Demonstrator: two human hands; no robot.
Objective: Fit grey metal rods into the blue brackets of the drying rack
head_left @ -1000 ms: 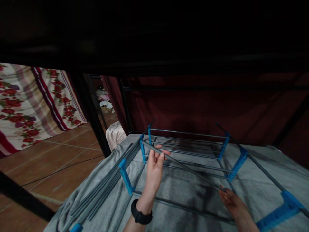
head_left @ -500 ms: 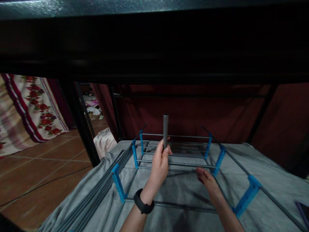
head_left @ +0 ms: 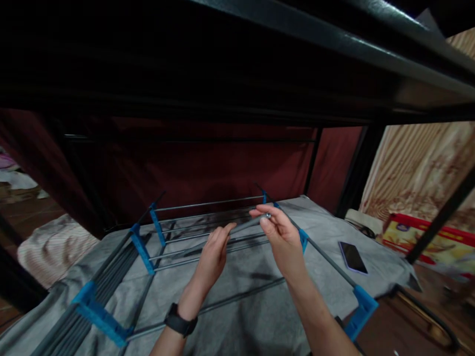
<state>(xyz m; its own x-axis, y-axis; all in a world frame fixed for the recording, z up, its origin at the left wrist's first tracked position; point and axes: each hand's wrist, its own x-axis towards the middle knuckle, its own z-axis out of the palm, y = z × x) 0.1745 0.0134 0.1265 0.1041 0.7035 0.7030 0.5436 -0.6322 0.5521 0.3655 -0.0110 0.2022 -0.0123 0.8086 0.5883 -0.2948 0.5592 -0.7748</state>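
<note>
I hold a loose grey metal rod (head_left: 245, 223) in both hands above a rack frame. My right hand (head_left: 281, 234) pinches the rod's right end between thumb and fingers. My left hand (head_left: 214, 248), with a black watch on its wrist, grips the rod lower down on the left. Below lies the rack (head_left: 208, 232) of grey rods and blue plastic brackets (head_left: 141, 244), flat on a grey cloth (head_left: 245, 306). A bundle of spare grey rods (head_left: 92, 301) lies along the rack's left side.
A black phone (head_left: 352, 257) rests on the cloth at the right. A dark bed frame beam (head_left: 297, 44) hangs overhead, with black posts (head_left: 356, 168) and a maroon curtain (head_left: 193, 168) behind. A red and yellow box (head_left: 426, 237) sits on the floor at right.
The view has swung to the right. The rod went from upright in my left hand to nearly level, and my right hand rose from the cloth and took its right end.
</note>
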